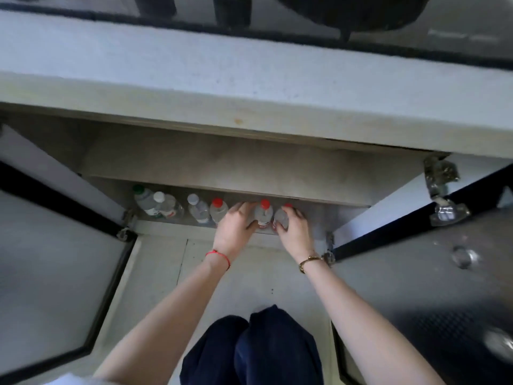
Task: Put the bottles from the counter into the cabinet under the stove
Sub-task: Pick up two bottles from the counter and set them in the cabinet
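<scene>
Both arms reach down — left hand (236,222) and right hand (293,227) each clasp a bottle (263,215).

above your hands you have the pale counter edge (249,87), and beyond it a dark pan (352,12), blurred. out to the right of your right hand a metal hinge (440,176) sits on the open door (433,273). below your wrists there's light floor (249,273) and dark blue trousers (255,348).
</scene>
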Tool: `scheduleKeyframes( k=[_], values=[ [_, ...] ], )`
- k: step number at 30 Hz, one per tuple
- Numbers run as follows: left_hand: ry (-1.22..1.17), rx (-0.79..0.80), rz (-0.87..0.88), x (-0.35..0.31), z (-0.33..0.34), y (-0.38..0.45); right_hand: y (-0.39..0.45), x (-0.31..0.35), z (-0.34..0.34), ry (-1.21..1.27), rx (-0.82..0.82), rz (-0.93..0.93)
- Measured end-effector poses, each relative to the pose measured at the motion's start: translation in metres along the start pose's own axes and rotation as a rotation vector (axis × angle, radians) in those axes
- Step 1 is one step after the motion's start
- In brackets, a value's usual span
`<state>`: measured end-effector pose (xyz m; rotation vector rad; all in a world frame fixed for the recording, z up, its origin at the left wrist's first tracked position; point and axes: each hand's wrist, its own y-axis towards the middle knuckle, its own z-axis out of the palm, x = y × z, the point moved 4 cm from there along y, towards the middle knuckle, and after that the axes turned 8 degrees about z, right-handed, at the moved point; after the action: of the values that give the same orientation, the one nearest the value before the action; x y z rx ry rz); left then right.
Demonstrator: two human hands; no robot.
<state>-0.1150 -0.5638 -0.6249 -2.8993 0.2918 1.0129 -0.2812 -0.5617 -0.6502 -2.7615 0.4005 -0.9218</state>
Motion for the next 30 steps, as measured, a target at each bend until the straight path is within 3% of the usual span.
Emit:
scheduleKeyframes(
  k=[7,18,24,30],
  values=[
    [0.077,-0.063,0.005,-0.057,-0.125,-0.077,-0.100,0.086,-0.090,-0.032,-0.012,-0.121],
    [0.201,-0.321,-0.091,-0.160,-0.359,-0.224,-0.265,0.239,-0.233,-0.058,0.037,-0.389],
    [0.261,-0.441,-0.186,-0.178,-0.436,-0.311,-0.336,0.300,-0.260,-0.062,0.053,-0.522],
    [0.312,-0.539,-0.384,-0.169,-0.466,-0.384,-0.378,0.342,-0.248,-0.056,0.119,-0.688]
  ],
)
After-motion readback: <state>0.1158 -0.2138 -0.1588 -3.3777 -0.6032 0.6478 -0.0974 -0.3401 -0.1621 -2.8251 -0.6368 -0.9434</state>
